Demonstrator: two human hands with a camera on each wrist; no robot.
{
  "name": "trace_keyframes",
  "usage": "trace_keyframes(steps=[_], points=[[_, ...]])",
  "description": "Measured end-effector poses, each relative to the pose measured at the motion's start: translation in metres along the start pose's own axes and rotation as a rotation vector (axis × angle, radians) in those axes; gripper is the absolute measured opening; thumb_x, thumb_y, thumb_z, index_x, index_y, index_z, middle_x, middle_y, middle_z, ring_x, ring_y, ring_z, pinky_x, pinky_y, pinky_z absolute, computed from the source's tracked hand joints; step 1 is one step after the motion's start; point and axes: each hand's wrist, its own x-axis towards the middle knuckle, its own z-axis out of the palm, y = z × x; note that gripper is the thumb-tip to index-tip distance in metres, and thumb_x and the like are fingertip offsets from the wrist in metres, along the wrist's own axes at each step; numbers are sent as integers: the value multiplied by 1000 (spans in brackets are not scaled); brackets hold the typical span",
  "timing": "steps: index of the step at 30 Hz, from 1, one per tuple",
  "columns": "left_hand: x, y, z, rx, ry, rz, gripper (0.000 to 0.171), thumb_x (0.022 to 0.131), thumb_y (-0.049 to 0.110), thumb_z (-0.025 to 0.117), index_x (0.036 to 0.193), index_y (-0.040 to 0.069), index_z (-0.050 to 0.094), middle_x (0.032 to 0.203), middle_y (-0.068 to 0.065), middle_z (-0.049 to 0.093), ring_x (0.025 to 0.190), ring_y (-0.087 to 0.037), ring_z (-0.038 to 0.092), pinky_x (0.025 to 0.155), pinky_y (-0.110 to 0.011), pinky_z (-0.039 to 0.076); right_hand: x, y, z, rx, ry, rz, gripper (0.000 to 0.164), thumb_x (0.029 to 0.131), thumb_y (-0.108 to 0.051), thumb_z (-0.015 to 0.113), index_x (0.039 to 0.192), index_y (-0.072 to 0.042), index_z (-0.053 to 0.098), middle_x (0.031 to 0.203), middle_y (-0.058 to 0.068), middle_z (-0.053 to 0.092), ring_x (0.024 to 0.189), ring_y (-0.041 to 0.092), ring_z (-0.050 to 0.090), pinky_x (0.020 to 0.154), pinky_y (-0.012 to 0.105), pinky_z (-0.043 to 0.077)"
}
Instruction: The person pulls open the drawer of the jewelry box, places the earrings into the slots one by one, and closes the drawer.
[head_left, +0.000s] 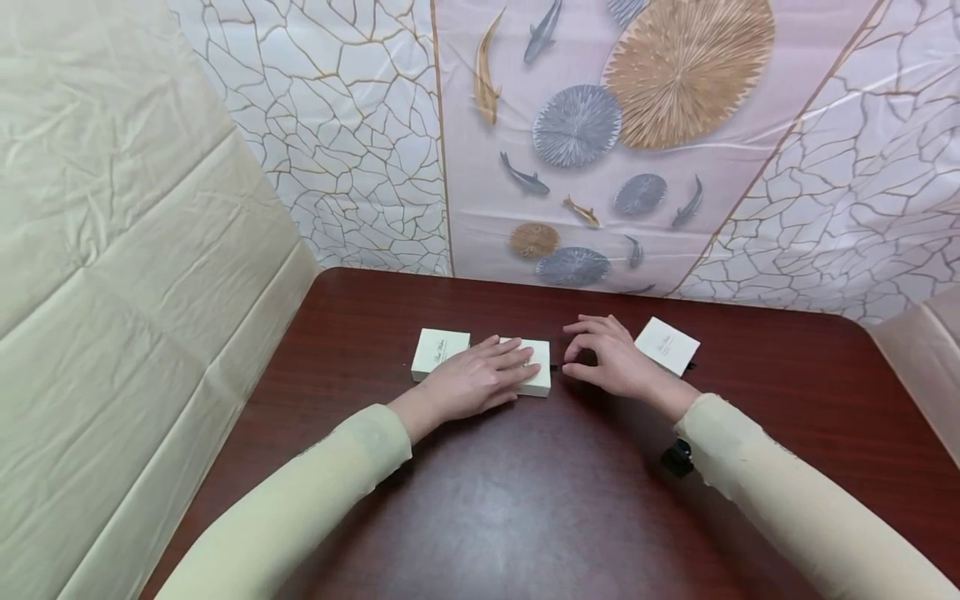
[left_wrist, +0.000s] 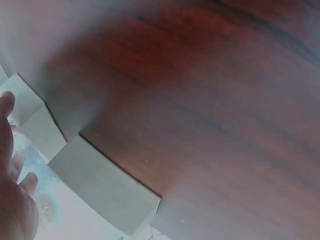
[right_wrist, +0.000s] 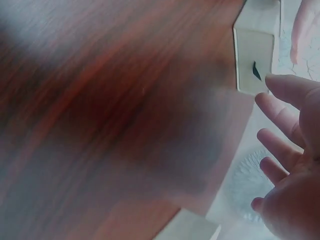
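White rectangular card box [head_left: 542, 383], the middle one of three: located on the dark red-brown wood-grain desk [head_left: 480, 500], beneath my left hand [head_left: 476, 379]. My left fingers lie extended across its top, slightly spread, gripping nothing. My right hand [head_left: 611, 358] is positioned just off the box's right end: fingers bent, thumb and forefinger slightly apart, nothing held.

Containers: all three appear closed; contents cannot be seen. The white left box [head_left: 437, 352] lies near the middle box; whether they touch cannot be determined. The white right box [head_left: 667, 345] sits at an angle beside my right hand.

View differences: the right wrist view exposes the middle box's end face, where a short black tab [right_wrist: 256, 71] projects just beside my thumb tip; the head view shows it only as a small dark mark. The left wrist view presents plain side walls of two boxes. Printed lettering [head_left: 441, 354] on the box tops is legible in neither wrist view.
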Motion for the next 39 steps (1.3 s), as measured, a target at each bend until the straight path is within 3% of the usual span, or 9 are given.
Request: trace_keyframes(steps=[9, 12, 19, 29, 39], points=[[-6, 8, -20, 82, -48, -20, 57, 108, 40, 64, 159, 19, 54, 165, -9, 49, 155, -30, 42, 128, -53, 33, -25, 10, -32, -69, -17, 38, 18, 94, -16, 82, 107, -6, 76, 146, 26, 61, 149, 50, 39, 123, 75, 17], [-8, 9, -24, 94, -59, -28, 58, 107, 42, 65, 159, 20, 54, 165, -9, 49, 155, -29, 42, 128, -53, 32, -33, 15, -41, -106, -26, 53, 25, 96, -20, 81, 115, -5, 76, 149, 26, 59, 149, 50, 39, 121, 74, 23], [-14, 18, -32, 55, -48, -49, 58, 107, 39, 66, 159, 19, 54, 164, -10, 50, 153, -31, 45, 127, -55, 34, -52, 31, -56, -195, 22, 80, 46, 97, -24, 78, 136, -1, 69, 150, 27, 56, 147, 49, 40, 116, 74, 30], [-25, 36, -33, -11, -23, -60, 55, 107, 37, 67, 157, 17, 57, 163, -11, 51, 152, -33, 47, 126, -57, 34, -70, 51, -58, -307, 25, 117, 64, 98, -27, 77, 149, 6, 56, 151, 33, 53, 146, 53, 42, 120, 74, 28], [-36, 50, -27, 1, -28, -53, 55, 106, 39, 67, 157, 19, 57, 165, -9, 49, 152, -30, 47, 125, -56, 36, -77, 64, -48, -339, 36, 79, 66, 97, -28, 79, 151, 4, 55, 152, 35, 52, 143, 53, 46, 116, 75, 33]])
